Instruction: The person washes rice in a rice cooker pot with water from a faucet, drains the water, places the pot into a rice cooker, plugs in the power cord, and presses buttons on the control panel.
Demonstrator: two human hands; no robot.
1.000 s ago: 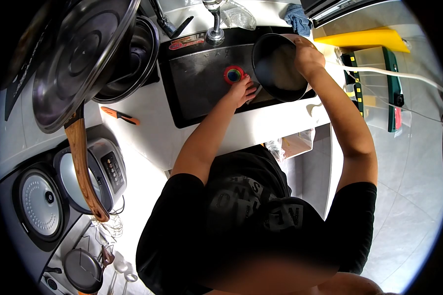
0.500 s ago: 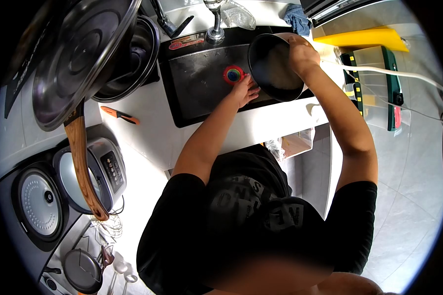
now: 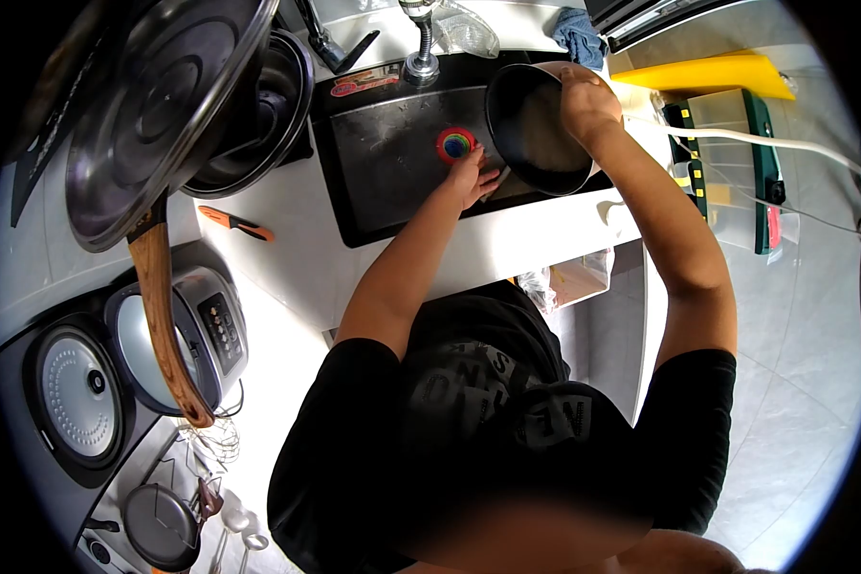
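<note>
Over the right part of the dark sink [image 3: 368, 182], my right hand [image 3: 588, 100] grips the rim of a black pot [image 3: 538, 134], which is tilted with its inside in view. The inside looks cloudy, and what is in it is too unclear to tell. My left hand [image 3: 471, 179] is over the sink, left of the pot, its fingers apart. Its fingertips are beside the round strainer [image 3: 455, 144] with a red rim and coloured rings. Whether they touch it I cannot tell. The faucet [image 3: 421, 62] stands behind the sink.
An orange-handled knife [image 3: 236, 223] lies on the counter left of the sink. A large pan [image 3: 163, 105] with a wooden handle hangs at the upper left, above a rice cooker [image 3: 210, 325]. A blue cloth [image 3: 580, 36] and a yellow object [image 3: 708, 75] are at the back right.
Since one second ago, the pot and my right hand have shifted slightly to the left. My left hand stays beside the strainer, with small finger movements.
</note>
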